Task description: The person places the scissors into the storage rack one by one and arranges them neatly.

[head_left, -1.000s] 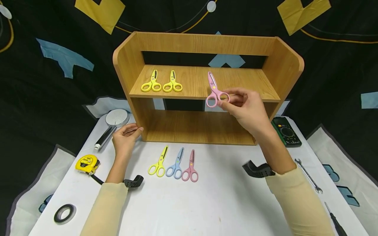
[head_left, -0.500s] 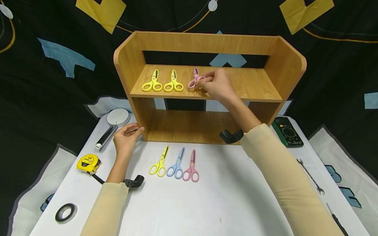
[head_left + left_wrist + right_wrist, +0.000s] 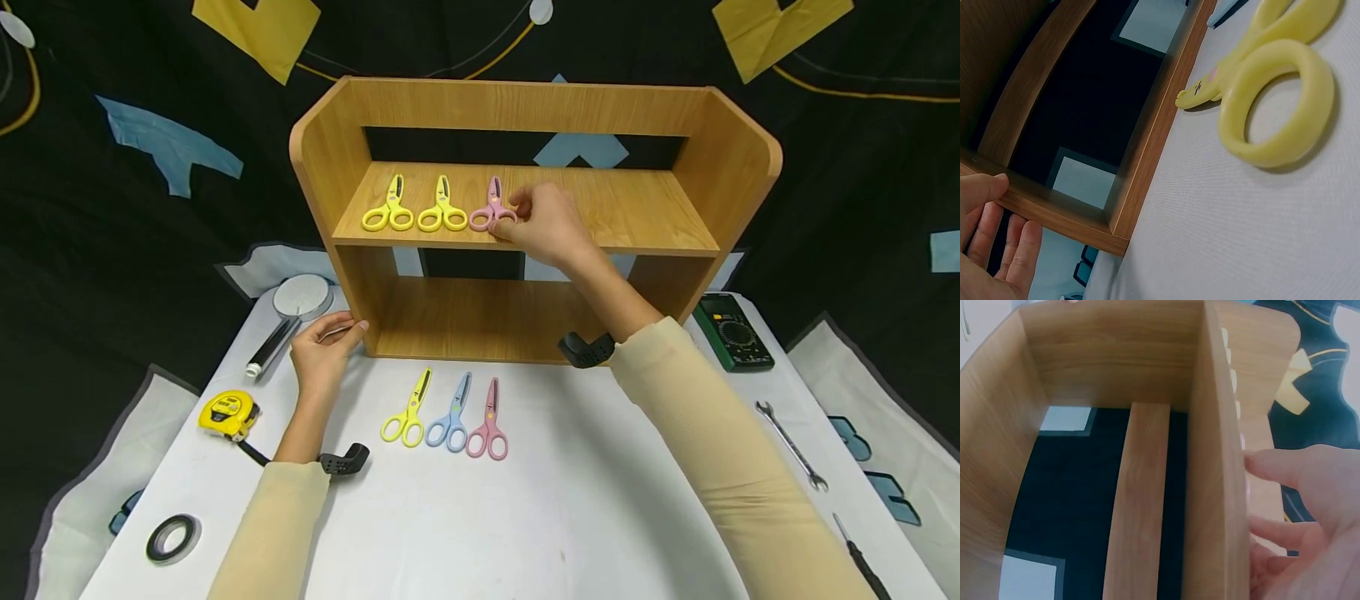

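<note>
The right hand (image 3: 546, 223) reaches onto the upper board of the two-tier wooden shelf (image 3: 735, 167), its fingers curled around the handle loops of the small pink plastic scissors (image 3: 491, 208), which lie flat on that board. Just beyond its fingertips lie two yellow plastic scissors (image 3: 415, 208) side by side. The left hand (image 3: 324, 348) rests with relaxed, nearly straight fingers against the shelf's lower corner on the white counter (image 3: 570, 517). Between the forearms lie yellow, blue and pink scissors (image 3: 447, 410) in a row.
</note>
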Tool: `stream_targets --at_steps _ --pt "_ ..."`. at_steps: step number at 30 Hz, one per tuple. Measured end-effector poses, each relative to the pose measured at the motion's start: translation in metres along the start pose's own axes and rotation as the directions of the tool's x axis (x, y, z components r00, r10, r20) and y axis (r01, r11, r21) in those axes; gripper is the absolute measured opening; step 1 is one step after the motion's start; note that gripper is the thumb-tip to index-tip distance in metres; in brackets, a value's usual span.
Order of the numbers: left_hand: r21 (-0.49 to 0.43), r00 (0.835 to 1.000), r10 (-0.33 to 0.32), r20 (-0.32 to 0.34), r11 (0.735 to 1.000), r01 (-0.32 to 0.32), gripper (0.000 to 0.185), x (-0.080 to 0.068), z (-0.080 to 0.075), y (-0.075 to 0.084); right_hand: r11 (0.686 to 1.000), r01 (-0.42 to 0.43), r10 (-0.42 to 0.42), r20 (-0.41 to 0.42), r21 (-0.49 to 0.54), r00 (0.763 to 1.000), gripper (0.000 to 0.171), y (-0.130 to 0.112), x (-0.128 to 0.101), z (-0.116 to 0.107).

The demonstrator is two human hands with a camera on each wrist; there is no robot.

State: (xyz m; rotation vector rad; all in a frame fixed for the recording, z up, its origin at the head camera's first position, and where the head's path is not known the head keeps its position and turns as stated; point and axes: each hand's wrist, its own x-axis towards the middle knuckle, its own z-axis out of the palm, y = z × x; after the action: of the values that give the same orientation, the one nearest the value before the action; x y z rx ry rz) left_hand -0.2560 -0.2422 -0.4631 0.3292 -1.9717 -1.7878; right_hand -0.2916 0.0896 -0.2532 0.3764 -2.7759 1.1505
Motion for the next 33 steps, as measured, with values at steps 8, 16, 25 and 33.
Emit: stream_targets --at_steps 8,16,25,33 --pt "0.018 1.0 0.0 0.002 1.0 0.0 0.032 0.0 -0.001 0.004 0.991 0.088 -0.076 -0.118 0.097 0.99 0.047 0.007 -0.042 -0.011" --pt "0.005 1.0 -0.015 0.008 1.0 0.015 0.035 0.001 0.0 0.003 0.971 0.124 -0.112 -0.065 0.203 0.992 0.039 0.033 -0.111 0.004" --pt "0.007 1.0 -0.021 0.003 1.0 0.021 0.033 0.0 0.001 0.0 0.965 0.0 -0.023 0.085 0.261 0.996 0.046 0.076 -0.176 0.071" --pt "0.016 1.0 -0.004 -0.01 1.0 0.004 0.032 0.002 -0.001 0.0 0.956 -0.094 0.054 0.149 0.279 0.987 0.058 0.109 -0.192 0.14"
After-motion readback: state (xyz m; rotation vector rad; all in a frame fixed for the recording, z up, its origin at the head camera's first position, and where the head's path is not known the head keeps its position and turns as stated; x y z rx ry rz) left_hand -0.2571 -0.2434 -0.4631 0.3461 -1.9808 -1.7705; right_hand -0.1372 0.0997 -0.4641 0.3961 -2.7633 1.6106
